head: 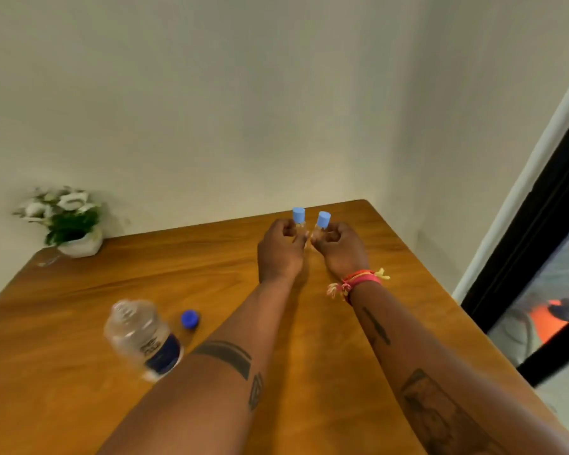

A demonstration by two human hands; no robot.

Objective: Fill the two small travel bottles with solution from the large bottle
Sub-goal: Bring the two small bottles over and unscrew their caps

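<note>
Two small clear travel bottles with light blue caps stand side by side near the far edge of the wooden table (79,307). My left hand (281,249) grips the left travel bottle (299,216), which is upright. My right hand (339,247) grips the right travel bottle (322,221), which leans slightly to the right. Both bottle bodies are mostly hidden by my fingers. The large clear bottle (143,336) with a dark blue label stands uncapped at the near left. Its blue cap (189,319) lies on the table just to its right.
A white pot of white flowers (69,221) sits at the table's far left corner against the wall. A small clear item (48,259) lies beside it. The table's right edge runs along a dark-framed window (539,257).
</note>
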